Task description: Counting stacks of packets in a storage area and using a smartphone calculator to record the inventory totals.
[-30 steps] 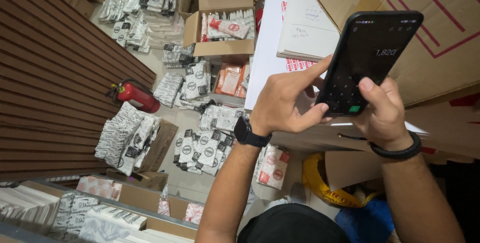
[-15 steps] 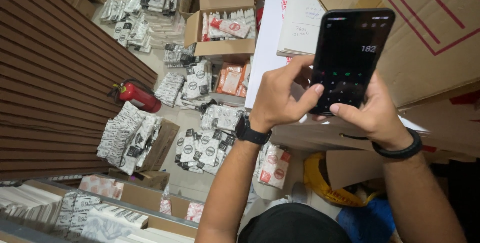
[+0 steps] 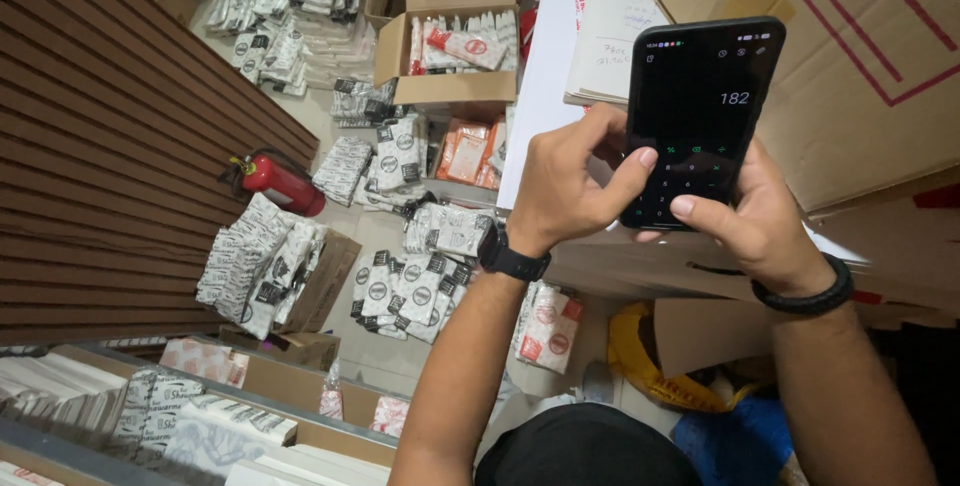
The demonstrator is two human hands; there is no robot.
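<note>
A black smartphone (image 3: pixel 708 96) with a dark calculator screen is held upright in front of me by both hands. My left hand (image 3: pixel 572 186), with a black watch on its wrist, grips the phone's left edge, thumb resting on the lower keypad. My right hand (image 3: pixel 752 218), wearing a black wristband, cups the phone from the lower right, its thumb touching the bottom of the screen. Behind the phone lies a large cardboard box (image 3: pixel 860 56) with red lines.
Below, the floor holds stacks of white and black packets (image 3: pixel 260 261), an open carton (image 3: pixel 450 36) of red and white packets, orange packets (image 3: pixel 465 151) and a red fire extinguisher (image 3: pixel 275 181). A brown slatted wall (image 3: pixel 90 146) stands left. White papers (image 3: pixel 600 36) lie near the phone.
The phone has shifted left and stood more upright over the last second. My left thumb has moved onto the lower keypad, and the number on the screen has changed.
</note>
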